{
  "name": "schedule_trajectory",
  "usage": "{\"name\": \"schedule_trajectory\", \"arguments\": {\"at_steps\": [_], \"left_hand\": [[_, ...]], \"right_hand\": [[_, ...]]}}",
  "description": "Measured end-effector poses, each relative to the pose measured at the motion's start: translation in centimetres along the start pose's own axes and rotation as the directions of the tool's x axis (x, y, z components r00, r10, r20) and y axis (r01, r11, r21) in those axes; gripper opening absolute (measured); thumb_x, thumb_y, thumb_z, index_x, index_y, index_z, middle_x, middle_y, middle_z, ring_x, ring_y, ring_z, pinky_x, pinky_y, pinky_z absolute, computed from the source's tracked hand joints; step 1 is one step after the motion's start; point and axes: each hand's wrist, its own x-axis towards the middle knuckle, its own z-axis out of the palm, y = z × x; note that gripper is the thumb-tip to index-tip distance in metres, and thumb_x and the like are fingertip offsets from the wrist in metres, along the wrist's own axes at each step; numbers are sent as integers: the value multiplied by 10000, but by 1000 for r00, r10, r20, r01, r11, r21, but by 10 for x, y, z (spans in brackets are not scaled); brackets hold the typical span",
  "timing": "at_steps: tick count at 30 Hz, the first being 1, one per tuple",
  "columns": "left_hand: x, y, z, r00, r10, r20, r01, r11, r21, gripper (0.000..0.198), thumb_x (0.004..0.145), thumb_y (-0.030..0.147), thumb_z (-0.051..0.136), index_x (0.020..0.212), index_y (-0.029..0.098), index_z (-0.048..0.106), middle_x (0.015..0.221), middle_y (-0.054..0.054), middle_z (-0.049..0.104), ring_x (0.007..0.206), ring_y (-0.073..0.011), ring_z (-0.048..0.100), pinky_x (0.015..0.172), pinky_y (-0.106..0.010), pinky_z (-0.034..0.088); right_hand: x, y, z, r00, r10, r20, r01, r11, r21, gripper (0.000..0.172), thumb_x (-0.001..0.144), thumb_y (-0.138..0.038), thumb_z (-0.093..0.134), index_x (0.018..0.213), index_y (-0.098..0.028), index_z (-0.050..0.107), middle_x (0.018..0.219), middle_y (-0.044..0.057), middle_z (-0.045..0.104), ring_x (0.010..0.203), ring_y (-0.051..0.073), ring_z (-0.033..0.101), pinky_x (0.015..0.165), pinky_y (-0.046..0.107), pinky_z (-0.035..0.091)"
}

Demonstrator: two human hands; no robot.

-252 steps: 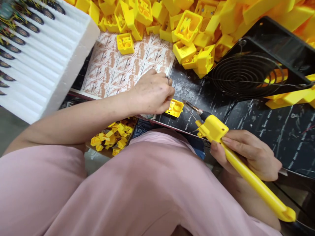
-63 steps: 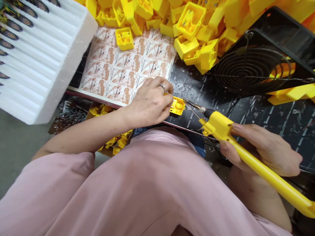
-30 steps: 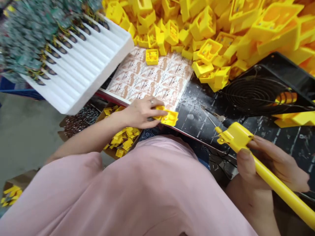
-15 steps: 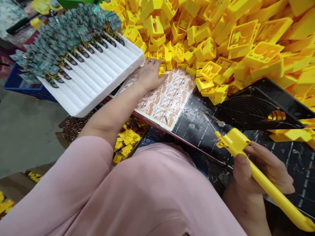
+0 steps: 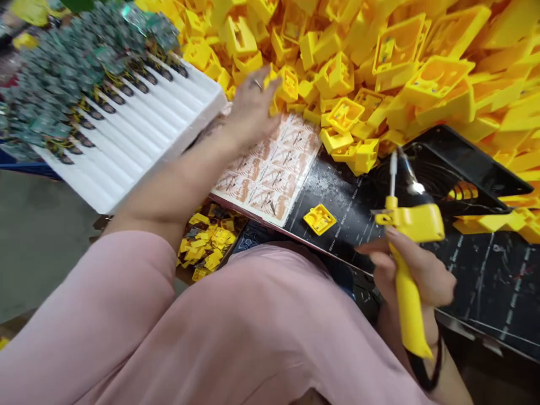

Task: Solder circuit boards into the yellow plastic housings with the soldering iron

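Observation:
My left hand point(image 5: 253, 109), blurred and wearing a ring, is at the front edge of the yellow pile. Its fingers are curled about a small yellow plastic housing point(image 5: 274, 104), mostly hidden by them. In my right hand point(image 5: 417, 267) is a yellow soldering gun point(image 5: 408, 284), gripped by its handle with the metal tip and thin feed tube pointing away from me. On the black mat point(image 5: 346, 197), between my hands, lies another small yellow housing point(image 5: 319, 219), its open side up.
Many yellow housings point(image 5: 333, 73) are heaped along the back. A black fan point(image 5: 468, 163) stands at right. A sheet of printed labels point(image 5: 270, 180) lies before my left hand. A white foam tray point(image 5: 169, 129) at left holds wired circuit boards point(image 5: 93, 73). Yellow parts point(image 5: 208, 242) sit below the table edge.
A small yellow housing now lies on the mat where none lay before. My left hand has lifted slightly toward the pile. My right hand has moved left, turning the soldering gun more upright.

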Motion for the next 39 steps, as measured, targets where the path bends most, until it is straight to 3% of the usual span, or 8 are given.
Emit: {"name": "schedule_trajectory", "arguments": {"at_steps": [3,6,10,15,20,27,33,39], "left_hand": [[34,-28,9,995,-91,26,91,996,7,755,965,212,625,1598,57,243,1742,-150,131,1541,-343,75,1303,-664,102],[32,-33,16,998,-50,22,50,998,24,785,927,350,716,1549,84,318,1654,-163,267,1454,-364,193,1275,-655,161],[-8,-15,14,982,180,61,-180,984,0,769,910,581,692,1469,117,441,1555,-170,426,1421,-364,328,1216,-617,314],[-70,20,18,833,540,119,-534,842,-80,749,940,806,461,1355,188,548,1550,-154,531,1477,-358,423,1256,-624,262],[-107,30,16,820,565,88,-570,820,49,703,999,707,470,1403,135,524,1643,-186,448,1560,-373,340,1285,-663,143],[-107,55,-3,760,608,230,-632,774,44,516,1006,313,509,1468,92,567,1369,-190,677,1243,-353,638,1009,-502,538],[-115,60,5,710,685,166,-688,724,-49,525,1007,378,570,1422,57,598,1253,-188,709,1133,-314,686,972,-435,578],[-83,29,5,827,539,159,-529,842,-103,576,987,381,506,1526,178,502,1573,-154,535,1478,-355,481,1192,-575,411]], "right_hand": [[18,2,11,988,-131,87,132,991,-5,183,970,-218,717,1152,-226,700,828,-9,765,653,128,719,691,223,562],[24,7,23,977,-151,151,149,989,24,312,932,-357,775,1173,-209,643,977,59,773,787,190,745,737,293,587],[23,10,39,957,-165,240,175,984,-20,476,910,-535,760,1231,-215,615,945,70,728,854,246,717,777,370,579],[25,6,45,971,-138,195,155,985,-71,335,957,-321,722,1254,-224,601,868,19,677,770,191,651,726,304,510],[31,10,25,964,-176,202,235,915,-328,381,945,-461,730,1192,-186,632,724,0,586,635,183,523,631,323,391],[46,22,17,871,-288,398,331,943,-42,288,998,-294,628,1262,-216,544,993,42,726,939,218,671,1002,411,461],[38,10,26,937,-243,249,330,849,-412,326,1001,-506,640,1116,-201,651,689,-1,578,648,182,511,659,326,362],[31,9,21,935,-201,291,286,914,-288,451,951,-635,659,1194,-256,646,828,29,667,791,210,600,775,352,423]]}}
